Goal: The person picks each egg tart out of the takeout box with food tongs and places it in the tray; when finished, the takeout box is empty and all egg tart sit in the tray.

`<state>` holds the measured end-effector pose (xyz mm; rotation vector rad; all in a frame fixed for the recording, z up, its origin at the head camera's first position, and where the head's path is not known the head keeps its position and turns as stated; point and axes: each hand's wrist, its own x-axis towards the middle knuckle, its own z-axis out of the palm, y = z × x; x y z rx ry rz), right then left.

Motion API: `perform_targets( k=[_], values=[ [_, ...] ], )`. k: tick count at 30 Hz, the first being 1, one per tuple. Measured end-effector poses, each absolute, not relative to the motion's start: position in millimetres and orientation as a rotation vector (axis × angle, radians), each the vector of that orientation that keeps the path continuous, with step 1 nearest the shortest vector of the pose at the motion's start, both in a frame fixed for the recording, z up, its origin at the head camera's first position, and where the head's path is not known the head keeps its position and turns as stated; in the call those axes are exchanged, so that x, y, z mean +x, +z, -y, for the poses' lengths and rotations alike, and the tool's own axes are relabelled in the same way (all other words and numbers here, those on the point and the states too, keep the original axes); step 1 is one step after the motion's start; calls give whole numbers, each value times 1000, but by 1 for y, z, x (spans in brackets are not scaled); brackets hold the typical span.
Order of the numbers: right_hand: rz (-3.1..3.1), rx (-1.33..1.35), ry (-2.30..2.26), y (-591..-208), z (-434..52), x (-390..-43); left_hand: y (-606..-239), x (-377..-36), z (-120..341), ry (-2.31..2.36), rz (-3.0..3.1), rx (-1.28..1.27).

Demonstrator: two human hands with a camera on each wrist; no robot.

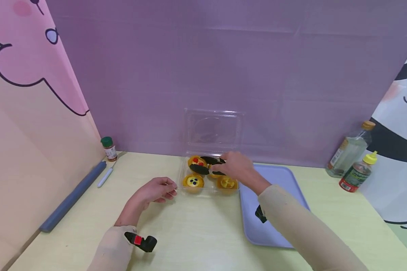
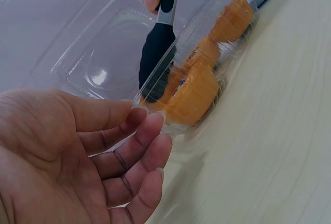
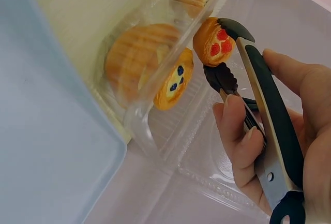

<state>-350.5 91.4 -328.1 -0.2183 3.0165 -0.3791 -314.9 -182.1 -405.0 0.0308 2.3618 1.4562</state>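
Now right hand grips black-tipped tongs over ridged tarts; left hand relaxed, touching clear clamshell.

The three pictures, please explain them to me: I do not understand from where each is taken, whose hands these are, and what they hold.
One person works with bare hands and wears three cameras. The wide picture comes from the head and looks down at a pale table. The other two come from cameras on the left and right wrists, so each shows its own hand from close by.

On the table stands a clear plastic box, lid open, with four small fruit tarts inside. The right hand holds black tongs, whose tips are around the tart with red fruit. The left hand, fingers loosely bent, touches the box's near corner.

Beside the box lies a lilac tray. At the left stands a small spice jar, and at the right stand two bottles.
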Motion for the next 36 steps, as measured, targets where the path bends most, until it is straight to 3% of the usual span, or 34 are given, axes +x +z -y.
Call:
perform_targets(
  k=[22, 36],
  values=[
    [-3164, -313, -455, -283, -164, -309, -404, -316, 184, 1447, -2359, 56],
    [-3284, -305, -418, -288, -234, -278, -405, -315, 184, 1458, -2356, 65]
  ],
)
